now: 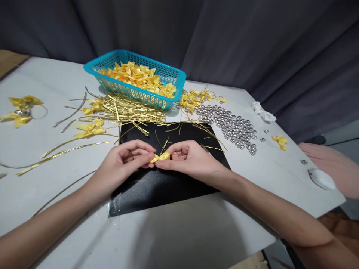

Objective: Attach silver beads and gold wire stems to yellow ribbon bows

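Between my two hands, above a black mat (168, 190), is a small yellow ribbon bow (162, 157) with a thin gold tie strand (165, 145) sticking up from its middle. My left hand (131, 157) pinches the bow's left end between thumb and fingertips. The thumb and fingers of my right hand (187, 158) are closed on its right side. Part of the bow is hidden behind the fingertips. Just beyond the mat lies a heap of gold tie strands (131, 110).
A blue plastic basket (134, 89) full of yellow bows stands at the back. Silver beads (232, 125) are spread right of the mat, near a pile of finished-looking bows (193, 99). Loose bows (89, 129) lie left. A white computer mouse (322, 179) sits near the right edge.
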Demonstrator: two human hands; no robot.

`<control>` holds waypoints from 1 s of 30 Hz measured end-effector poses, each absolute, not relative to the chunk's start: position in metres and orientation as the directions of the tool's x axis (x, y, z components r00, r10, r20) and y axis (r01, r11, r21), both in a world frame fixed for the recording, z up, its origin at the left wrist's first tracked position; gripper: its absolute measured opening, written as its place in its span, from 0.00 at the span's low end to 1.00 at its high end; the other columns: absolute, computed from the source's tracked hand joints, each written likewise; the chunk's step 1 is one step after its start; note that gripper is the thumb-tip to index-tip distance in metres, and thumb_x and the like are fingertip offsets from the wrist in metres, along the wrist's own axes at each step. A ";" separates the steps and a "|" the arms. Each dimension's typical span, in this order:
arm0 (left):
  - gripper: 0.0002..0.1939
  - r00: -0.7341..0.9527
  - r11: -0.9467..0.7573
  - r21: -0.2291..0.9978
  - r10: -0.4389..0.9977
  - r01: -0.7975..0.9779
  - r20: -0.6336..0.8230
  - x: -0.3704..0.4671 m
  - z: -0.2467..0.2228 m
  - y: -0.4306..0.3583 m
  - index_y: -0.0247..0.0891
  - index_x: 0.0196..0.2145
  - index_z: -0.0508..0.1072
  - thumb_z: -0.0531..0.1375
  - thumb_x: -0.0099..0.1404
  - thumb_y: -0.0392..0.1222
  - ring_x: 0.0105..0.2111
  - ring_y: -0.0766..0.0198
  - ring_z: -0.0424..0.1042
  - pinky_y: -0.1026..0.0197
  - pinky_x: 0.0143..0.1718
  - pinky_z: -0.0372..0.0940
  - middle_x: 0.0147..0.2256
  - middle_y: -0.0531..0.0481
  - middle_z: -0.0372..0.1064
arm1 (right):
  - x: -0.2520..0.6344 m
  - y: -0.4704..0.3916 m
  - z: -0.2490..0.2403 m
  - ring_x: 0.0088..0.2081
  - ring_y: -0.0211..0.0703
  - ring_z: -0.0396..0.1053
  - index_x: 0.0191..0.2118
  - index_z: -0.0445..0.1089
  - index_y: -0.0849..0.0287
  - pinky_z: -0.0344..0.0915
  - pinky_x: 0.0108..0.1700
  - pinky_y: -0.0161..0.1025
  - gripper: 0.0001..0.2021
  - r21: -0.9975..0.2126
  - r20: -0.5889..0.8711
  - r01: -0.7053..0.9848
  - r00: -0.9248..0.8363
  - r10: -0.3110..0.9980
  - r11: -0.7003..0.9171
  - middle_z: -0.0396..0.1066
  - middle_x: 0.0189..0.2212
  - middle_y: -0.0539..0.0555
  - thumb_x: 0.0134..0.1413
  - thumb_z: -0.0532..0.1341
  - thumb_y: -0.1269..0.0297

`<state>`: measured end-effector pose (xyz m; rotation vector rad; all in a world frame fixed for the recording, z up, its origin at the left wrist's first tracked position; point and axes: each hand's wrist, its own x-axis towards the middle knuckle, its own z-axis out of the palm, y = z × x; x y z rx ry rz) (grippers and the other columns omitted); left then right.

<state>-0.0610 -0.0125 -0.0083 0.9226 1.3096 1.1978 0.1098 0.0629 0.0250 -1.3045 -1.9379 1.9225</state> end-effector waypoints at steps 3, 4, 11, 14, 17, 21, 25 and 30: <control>0.09 -0.119 0.182 0.981 0.975 -0.071 -0.189 -0.059 -0.006 -0.013 0.39 0.30 0.78 0.71 0.51 0.44 0.27 0.67 0.75 0.71 0.29 0.69 0.26 0.52 0.77 | 0.108 0.059 0.028 0.20 0.27 0.42 0.24 0.66 0.62 0.36 0.21 0.32 0.15 -0.859 -0.450 0.491 -0.591 0.669 -0.144 0.47 0.15 0.40 0.39 0.71 0.59; 0.10 -0.122 0.180 0.982 0.975 -0.054 -0.186 -0.059 -0.005 -0.013 0.39 0.29 0.78 0.71 0.50 0.44 0.28 0.66 0.75 0.70 0.29 0.69 0.26 0.52 0.77 | 0.107 0.058 0.028 0.20 0.28 0.42 0.24 0.66 0.62 0.36 0.21 0.32 0.15 -0.859 -0.436 0.497 -0.585 0.684 -0.123 0.47 0.16 0.40 0.39 0.71 0.60; 0.10 -0.150 0.216 0.975 0.964 -0.048 -0.221 -0.059 -0.007 -0.012 0.39 0.28 0.79 0.70 0.51 0.47 0.26 0.66 0.75 0.70 0.28 0.68 0.24 0.52 0.77 | 0.108 0.055 0.017 0.24 0.30 0.50 0.26 0.67 0.61 0.45 0.25 0.32 0.12 -0.873 -0.216 0.477 -0.565 0.796 0.102 0.57 0.20 0.44 0.42 0.68 0.59; 0.11 -0.157 0.234 0.968 0.957 -0.092 -0.246 -0.060 -0.009 -0.014 0.40 0.30 0.79 0.71 0.50 0.47 0.25 0.68 0.75 0.72 0.28 0.68 0.25 0.53 0.77 | 0.108 0.057 0.018 0.22 0.30 0.46 0.26 0.68 0.62 0.42 0.24 0.33 0.11 -0.852 -0.230 0.509 -0.576 0.784 0.124 0.51 0.18 0.42 0.44 0.66 0.59; 0.12 -0.173 0.212 0.975 0.960 -0.071 -0.222 -0.060 -0.009 -0.015 0.39 0.31 0.79 0.70 0.51 0.47 0.28 0.68 0.75 0.71 0.30 0.68 0.27 0.53 0.77 | 0.108 0.061 0.021 0.21 0.29 0.44 0.25 0.68 0.62 0.40 0.24 0.33 0.12 -0.865 -0.301 0.500 -0.592 0.748 0.048 0.48 0.17 0.41 0.43 0.67 0.59; 0.13 -0.186 0.186 0.983 0.965 -0.010 -0.185 -0.059 -0.008 -0.015 0.38 0.31 0.78 0.71 0.49 0.46 0.29 0.65 0.74 0.68 0.31 0.68 0.28 0.51 0.77 | 0.108 0.064 0.023 0.21 0.29 0.44 0.24 0.66 0.62 0.40 0.24 0.33 0.15 -0.890 -0.307 0.456 -0.596 0.742 -0.002 0.48 0.17 0.41 0.40 0.70 0.58; 0.11 -0.202 0.208 0.978 0.959 0.031 -0.197 -0.060 -0.008 -0.013 0.39 0.28 0.78 0.69 0.51 0.48 0.26 0.64 0.73 0.67 0.27 0.68 0.24 0.51 0.75 | 0.108 0.066 0.023 0.21 0.28 0.42 0.23 0.65 0.61 0.38 0.24 0.33 0.16 -0.886 -0.349 0.461 -0.590 0.728 -0.052 0.46 0.16 0.40 0.38 0.71 0.58; 0.10 -0.182 0.221 0.975 0.960 0.019 -0.214 -0.059 -0.008 -0.012 0.39 0.28 0.76 0.67 0.54 0.48 0.25 0.64 0.73 0.67 0.27 0.67 0.23 0.52 0.74 | 0.108 0.067 0.020 0.21 0.28 0.44 0.23 0.66 0.62 0.40 0.24 0.32 0.16 -0.892 -0.358 0.447 -0.605 0.711 -0.069 0.49 0.16 0.40 0.37 0.71 0.57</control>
